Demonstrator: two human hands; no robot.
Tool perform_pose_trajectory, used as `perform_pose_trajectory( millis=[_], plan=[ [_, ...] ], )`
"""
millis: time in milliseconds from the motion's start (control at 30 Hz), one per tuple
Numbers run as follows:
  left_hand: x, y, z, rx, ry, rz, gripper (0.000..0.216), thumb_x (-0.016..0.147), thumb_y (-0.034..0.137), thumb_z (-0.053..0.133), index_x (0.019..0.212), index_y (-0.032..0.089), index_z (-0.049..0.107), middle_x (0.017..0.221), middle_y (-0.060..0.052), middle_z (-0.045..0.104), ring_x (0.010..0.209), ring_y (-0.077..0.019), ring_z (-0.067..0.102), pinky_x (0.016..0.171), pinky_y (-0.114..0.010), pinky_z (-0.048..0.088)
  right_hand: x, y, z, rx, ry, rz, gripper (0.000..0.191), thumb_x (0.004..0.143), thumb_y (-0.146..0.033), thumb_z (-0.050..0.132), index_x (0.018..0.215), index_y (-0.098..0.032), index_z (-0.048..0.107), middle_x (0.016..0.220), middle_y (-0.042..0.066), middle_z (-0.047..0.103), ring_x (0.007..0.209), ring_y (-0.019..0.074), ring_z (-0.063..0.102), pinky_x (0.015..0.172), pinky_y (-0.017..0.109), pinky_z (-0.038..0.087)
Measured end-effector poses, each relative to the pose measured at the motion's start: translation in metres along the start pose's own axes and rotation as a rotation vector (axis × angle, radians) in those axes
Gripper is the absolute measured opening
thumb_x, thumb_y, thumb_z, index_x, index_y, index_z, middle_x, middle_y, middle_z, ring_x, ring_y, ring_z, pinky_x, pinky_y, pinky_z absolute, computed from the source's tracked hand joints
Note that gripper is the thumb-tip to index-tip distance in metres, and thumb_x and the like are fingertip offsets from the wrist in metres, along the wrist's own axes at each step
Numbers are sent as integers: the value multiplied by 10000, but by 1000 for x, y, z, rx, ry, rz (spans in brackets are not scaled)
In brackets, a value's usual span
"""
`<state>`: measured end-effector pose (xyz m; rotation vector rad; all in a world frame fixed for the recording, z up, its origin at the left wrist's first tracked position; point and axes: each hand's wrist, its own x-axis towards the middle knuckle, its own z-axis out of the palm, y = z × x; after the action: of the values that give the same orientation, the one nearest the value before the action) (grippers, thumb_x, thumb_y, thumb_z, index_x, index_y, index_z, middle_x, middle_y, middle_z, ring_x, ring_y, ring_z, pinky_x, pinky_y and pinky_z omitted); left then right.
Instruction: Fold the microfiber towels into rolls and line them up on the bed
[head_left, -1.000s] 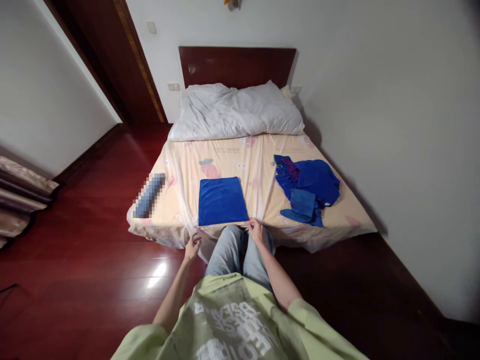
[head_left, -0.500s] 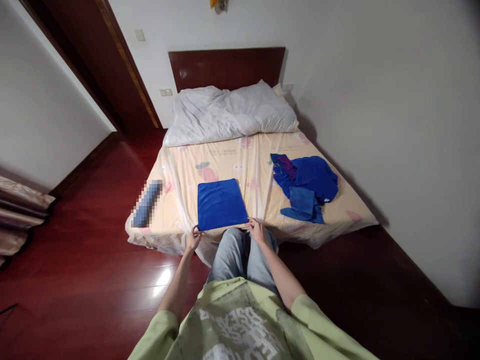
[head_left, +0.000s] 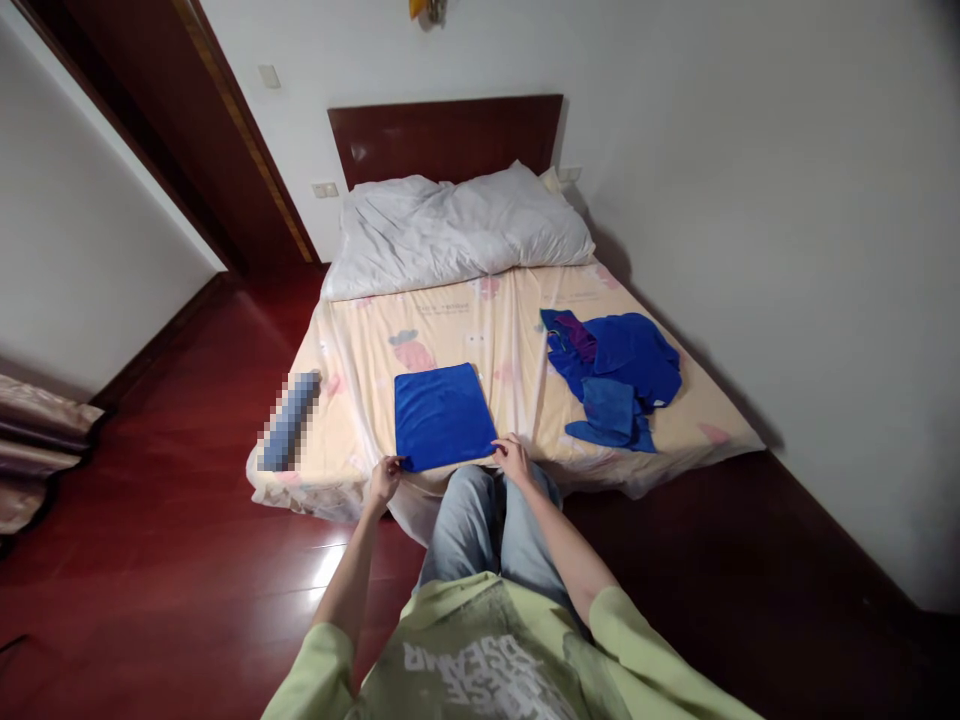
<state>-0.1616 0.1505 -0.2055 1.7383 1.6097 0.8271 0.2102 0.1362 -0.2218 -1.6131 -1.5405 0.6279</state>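
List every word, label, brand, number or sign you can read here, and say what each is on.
Green shirt: large white lettering, upside down and broken by folds; no word reads surely.
Bed sheet: small printed lines near the white bedding, too small to read.
Blue cloth pile: a pale tag, no text legible.
Flat blue cloth: no lettering visible.
No numbers or brands are readable.

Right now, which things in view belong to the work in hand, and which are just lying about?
In use:
- flat blue cloth
- left hand and right hand, at its near corners
- perhaps the crumpled blue heap

Apparently lying about:
- white quilt
- pixelated blue-grey roll
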Motion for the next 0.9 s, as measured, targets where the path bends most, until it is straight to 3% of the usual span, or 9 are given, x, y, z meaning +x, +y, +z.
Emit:
perform_pose_trajectory(
  millis=[133,200,267,367,467,567,667,800,900],
  plan=[
    [15,-5,-5,15,4,33,301,694,141,529,893,156,754,976,-113,660,845,-222,674,797,-361,577,10,1,5,101,146,-42,269,804,-195,519,920,-192,762,1112,129,674,984,240,677,928,391,567],
    [21,-5,-7,11,15,49,241,719,172,537,833,175,748,1076,-131,661,1014,-258,665,864,-377,574,15,1,7,125,169,-48,239,810,-230,536,907,-197,751,1123,135,694,1097,264,654,1029,431,518],
    [26,-5,-7,-17,18,76,174,744,221,562,787,192,728,1136,-129,672,1122,-280,639,908,-402,571,20,3,11,166,150,0,240,836,-292,546,943,-198,740,1079,130,723,1076,266,662,1034,445,509],
    [31,-5,-4,-138,30,50,189,794,350,603,850,195,696,1111,-115,704,981,-259,678,770,-396,606,27,7,18,200,140,101,315,861,-417,556,997,-183,717,989,134,739,953,264,683,932,428,546],
    [33,-5,1,-226,78,-63,313,825,483,621,927,188,652,910,-73,702,716,-198,654,560,-320,569,37,12,24,196,181,146,395,873,-522,529,981,-182,696,948,134,729,890,256,676,854,395,550],
    [38,-5,5,-256,119,-119,364,836,547,618,917,192,608,764,-24,635,611,-171,604,482,-282,517,48,14,28,215,213,193,440,869,-586,502,944,-190,678,898,118,722,830,247,662,788,371,542],
    [43,-4,9,-281,149,-124,385,854,573,591,937,196,588,763,-19,613,617,-172,590,467,-272,492,53,16,30,272,166,176,430,833,-603,564,899,-191,670,848,94,712,787,234,650,750,350,530],
    [47,-4,13,-284,177,-102,371,851,566,594,923,202,585,795,-34,624,698,-175,602,569,-280,518,51,21,27,299,60,110,365,764,-554,678,813,-192,667,763,48,681,733,207,613,725,329,513],
    [46,-5,13,-326,132,-98,398,818,570,630,964,202,599,828,-43,654,729,-177,616,624,-289,528,50,21,23,305,84,125,370,774,-564,652,749,-195,637,705,30,642,683,188,577,687,318,495]
  ],
)
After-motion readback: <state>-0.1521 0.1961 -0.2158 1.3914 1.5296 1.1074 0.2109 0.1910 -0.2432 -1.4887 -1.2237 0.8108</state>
